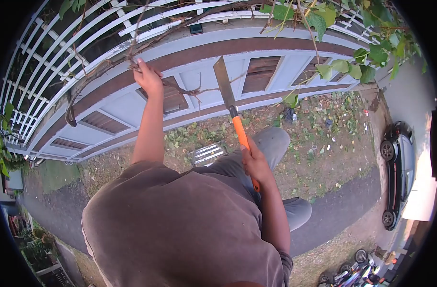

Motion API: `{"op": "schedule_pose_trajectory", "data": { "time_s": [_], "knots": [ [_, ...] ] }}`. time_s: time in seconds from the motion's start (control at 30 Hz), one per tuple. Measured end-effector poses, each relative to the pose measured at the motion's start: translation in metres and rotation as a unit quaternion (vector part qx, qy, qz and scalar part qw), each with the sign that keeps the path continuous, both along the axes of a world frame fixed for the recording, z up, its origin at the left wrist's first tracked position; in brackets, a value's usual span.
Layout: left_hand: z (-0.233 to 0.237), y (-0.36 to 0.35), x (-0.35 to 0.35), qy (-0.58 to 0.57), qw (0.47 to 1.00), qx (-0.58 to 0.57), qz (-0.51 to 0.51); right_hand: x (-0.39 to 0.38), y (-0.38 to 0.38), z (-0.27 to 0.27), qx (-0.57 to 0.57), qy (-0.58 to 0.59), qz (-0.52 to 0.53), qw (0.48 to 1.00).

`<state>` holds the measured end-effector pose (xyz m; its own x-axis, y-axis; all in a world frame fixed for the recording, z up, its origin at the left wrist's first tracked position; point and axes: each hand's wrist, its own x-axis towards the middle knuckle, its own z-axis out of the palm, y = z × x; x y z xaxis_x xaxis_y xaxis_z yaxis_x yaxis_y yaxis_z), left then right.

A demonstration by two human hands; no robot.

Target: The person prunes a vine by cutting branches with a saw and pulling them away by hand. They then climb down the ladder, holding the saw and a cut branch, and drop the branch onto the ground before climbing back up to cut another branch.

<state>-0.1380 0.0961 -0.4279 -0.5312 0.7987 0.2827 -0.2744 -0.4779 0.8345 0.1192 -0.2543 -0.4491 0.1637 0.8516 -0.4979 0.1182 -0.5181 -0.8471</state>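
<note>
My left hand [148,79], at the upper left, has its fingers closed round a thin brown vine stem [131,62] beside the white lattice [46,81]. The stem's twiggy end [192,91] reaches right across the wall panels. Lower and to the right, my right hand [257,165] grips the orange handle of a machete [240,126]. Its long blade points up and slightly left, in front of the pale wall. A thin twig passes close to the blade; whether they touch I cannot tell.
Leafy vines [367,62] hang at the upper right. A metal step [209,154] shows beside my legs. Cut leaves litter the ground [319,138] far below. A dark car [398,174] stands at the right, with motorcycles [355,272] at the lower right.
</note>
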Motion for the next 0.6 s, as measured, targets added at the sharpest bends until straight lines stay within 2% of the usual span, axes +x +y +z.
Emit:
{"op": "schedule_pose_trajectory", "data": {
  "time_s": [0.03, 0.07, 0.13, 0.2, 0.27, 0.3, 0.33, 0.37, 0.4, 0.47, 0.53, 0.6],
  "knots": [
    [-0.008, -0.004, 0.013, 0.035, 0.999, -0.023, -0.005, -0.003, 0.003, 0.003, -0.001, 0.0, 0.003, 1.0],
    [-0.013, -0.008, 0.022, 0.072, 0.996, -0.047, -0.012, -0.008, 0.004, 0.004, 0.147, -0.102, 0.017, 0.984],
    [-0.018, -0.019, 0.036, 0.088, 0.994, -0.057, -0.002, -0.02, 0.003, 0.024, 0.28, -0.2, 0.027, 0.938],
    [-0.011, -0.017, 0.052, 0.093, 0.994, -0.057, 0.007, -0.028, 0.02, 0.07, 0.275, -0.234, 0.019, 0.932],
    [0.0, -0.014, 0.054, 0.047, 0.998, -0.032, 0.038, -0.042, 0.041, 0.06, 0.255, -0.254, 0.008, 0.933],
    [0.007, -0.007, 0.051, 0.047, 0.998, -0.03, 0.041, -0.046, 0.048, 0.048, 0.237, -0.273, -0.004, 0.932],
    [0.014, 0.003, 0.048, -0.001, 0.998, -0.009, 0.056, -0.045, 0.05, 0.019, 0.239, -0.274, -0.002, 0.932],
    [0.02, 0.012, 0.048, -0.052, 0.996, 0.014, 0.071, -0.04, 0.054, -0.021, 0.199, -0.295, 0.051, 0.933],
    [0.024, 0.019, 0.051, -0.056, 0.995, 0.019, 0.075, -0.036, 0.058, -0.05, 0.159, -0.314, 0.105, 0.93],
    [0.024, 0.025, 0.052, 0.012, 0.994, -0.048, 0.096, -0.04, 0.056, -0.057, 0.177, -0.326, 0.148, 0.917],
    [0.009, 0.031, 0.051, 0.023, 0.994, -0.062, 0.087, -0.047, 0.052, -0.029, 0.172, -0.327, 0.12, 0.922],
    [-0.01, 0.032, 0.044, -0.047, 0.988, -0.104, 0.104, -0.047, 0.055, 0.008, 0.188, -0.329, 0.089, 0.921]
  ]
}}
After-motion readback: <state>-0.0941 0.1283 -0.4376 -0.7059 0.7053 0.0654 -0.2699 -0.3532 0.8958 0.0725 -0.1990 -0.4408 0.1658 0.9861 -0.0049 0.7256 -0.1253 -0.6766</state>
